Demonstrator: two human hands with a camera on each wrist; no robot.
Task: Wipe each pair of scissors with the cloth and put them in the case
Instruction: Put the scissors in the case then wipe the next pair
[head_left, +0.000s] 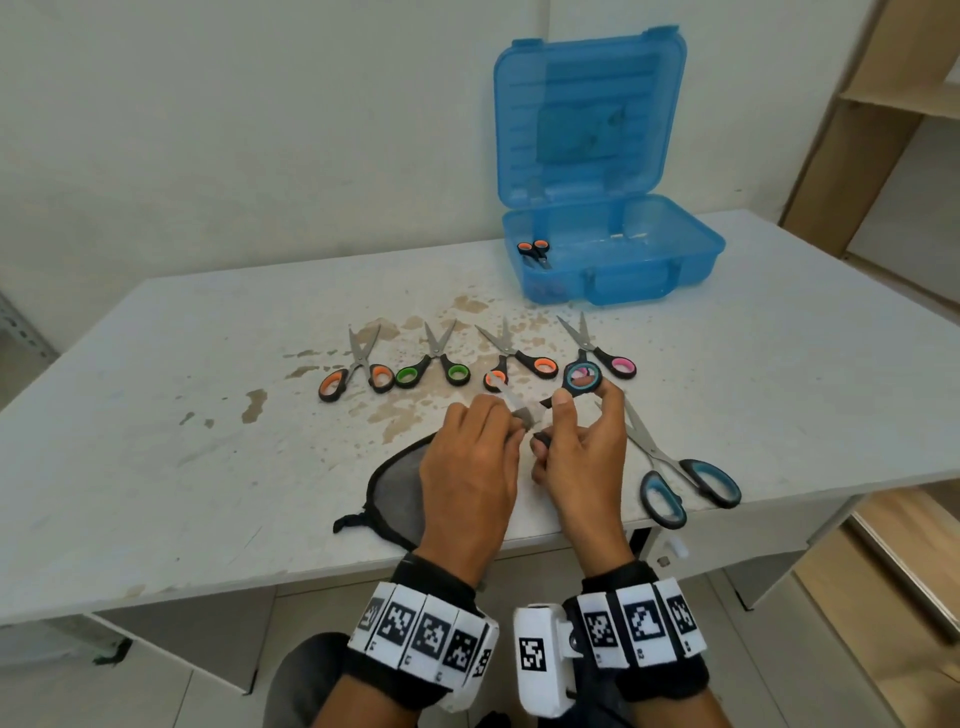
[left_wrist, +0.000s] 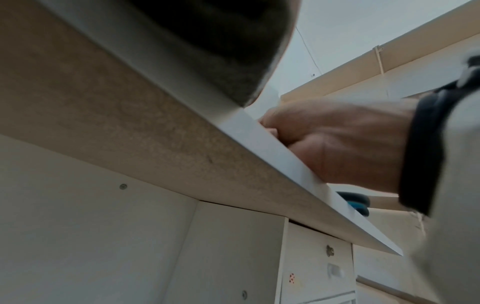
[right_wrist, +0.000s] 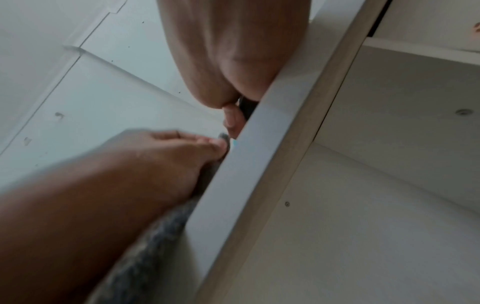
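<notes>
Presently, nearest the tabletop's (head_left: 156, 467) front edge, the grey cloth (head_left: 395, 493) lies partly under the left hand (head_left: 467, 467), and its near corner hangs over that edge; the left hand's fingers are curled, pinching a fold of cloth round the blade of the teal-handled scissors (head_left: 582, 376), while the right hand (head_left: 582, 462) holds those scissors by the handle, thumb and fingers closed about the loop. Risk one: the blade runs between cloth and fingertips, so a thin fold or a quick pull could nick the left fingers. Risk two: the grip on one loop only looks light; the pair could pivot or drop. Just right of the right hand, the large teal scissors (head_left: 680, 478) lie with their handles jutting past the front edge; a brush of the wrist could knock them to the floor. Beyond the hands, four small pairs lie in a row, blades partly open and pointing away: orange scissors (head_left: 358, 371), green scissors (head_left: 434, 364), a second orange pair (head_left: 519, 358), pink scissors (head_left: 602, 353); reaching over them carelessly invites a snag. Farthest, the blue case (head_left: 613, 260) stands open near the wall with one orange pair (head_left: 535, 250) inside; its upright lid could fall shut if jolted.
</notes>
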